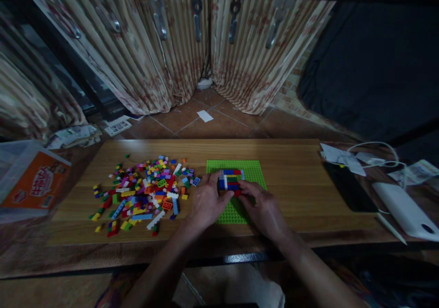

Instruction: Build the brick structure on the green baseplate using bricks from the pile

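Pleated striped curtains [164, 47] are hanging across the top of the frame, coarse and folded, above a tiled floor [212, 120]; below them a long wooden tabletop [291, 180], smooth with a pale grain, is filling the middle of the frame; at the far left a clear plastic box with an orange label [30, 184] is sitting at the tabletop's end; at the right a dark flat phone [350, 187] and a white rounded power bank [404, 209] are lying side by side, with a white cable [373, 155] looping above them.

Left of centre a loose heap of small plastic bricks [144, 193], many-coloured and studded, is spreading over the wood; in the centre a square green baseplate [252, 171], covered in fine studs, is lying flat; on its upper middle a low block of stacked bricks [230, 181], red, blue, green and white, is standing.

The left hand [206, 203] is resting on the baseplate's left edge, its grip partly closed, thumb and forefinger touching the block's left side; the right hand [264, 207] is lying over the baseplate's lower right, fingers curled together and pressing on the block's near right corner; whether either grip is actually clamping a brick is hidden by the fingers.
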The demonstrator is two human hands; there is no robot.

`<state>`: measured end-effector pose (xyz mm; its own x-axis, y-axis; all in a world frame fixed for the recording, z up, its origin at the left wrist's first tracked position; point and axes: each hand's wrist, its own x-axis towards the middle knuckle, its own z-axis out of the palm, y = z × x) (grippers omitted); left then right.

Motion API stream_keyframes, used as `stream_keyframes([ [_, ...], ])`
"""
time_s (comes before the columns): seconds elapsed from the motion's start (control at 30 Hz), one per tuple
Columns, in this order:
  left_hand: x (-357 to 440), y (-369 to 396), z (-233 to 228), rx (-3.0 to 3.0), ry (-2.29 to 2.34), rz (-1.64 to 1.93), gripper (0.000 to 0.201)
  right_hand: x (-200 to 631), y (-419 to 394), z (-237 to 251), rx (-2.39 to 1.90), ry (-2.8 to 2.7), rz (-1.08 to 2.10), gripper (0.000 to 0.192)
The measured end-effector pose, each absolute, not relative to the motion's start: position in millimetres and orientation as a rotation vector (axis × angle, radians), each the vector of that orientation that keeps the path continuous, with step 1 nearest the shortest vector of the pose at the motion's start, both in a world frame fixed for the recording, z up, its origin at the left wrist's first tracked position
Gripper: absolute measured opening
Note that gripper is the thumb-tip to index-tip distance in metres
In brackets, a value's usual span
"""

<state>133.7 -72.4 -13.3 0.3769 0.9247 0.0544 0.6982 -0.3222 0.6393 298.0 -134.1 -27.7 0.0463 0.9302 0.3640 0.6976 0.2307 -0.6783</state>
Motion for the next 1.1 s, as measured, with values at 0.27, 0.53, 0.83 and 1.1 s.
stream_keyframes([
  [0.27,136.2,-73.9,-12.4,2.12,1.426,0.539,0.053,292.8,-136.9,-24.7,-1.559,-1.71,0.336,0.035],
  [0.53,131.3,-69.6,-12.0,2.091,1.384,0.535,0.045,294.1,-138.2,-29.6,-1.579,-1.768,0.312,0.032],
  [0.83,132.7,-68.5,-12.9,2.079,1.391,0.549,0.046,294.3,-135.8,-30.2,-1.519,-1.868,0.248,0.036],
  [1.1,134.5,-70.0,-12.2,2.094,1.412,0.534,0.047,297.4,-136.7,-31.5,-1.504,-1.872,0.267,0.041],
])
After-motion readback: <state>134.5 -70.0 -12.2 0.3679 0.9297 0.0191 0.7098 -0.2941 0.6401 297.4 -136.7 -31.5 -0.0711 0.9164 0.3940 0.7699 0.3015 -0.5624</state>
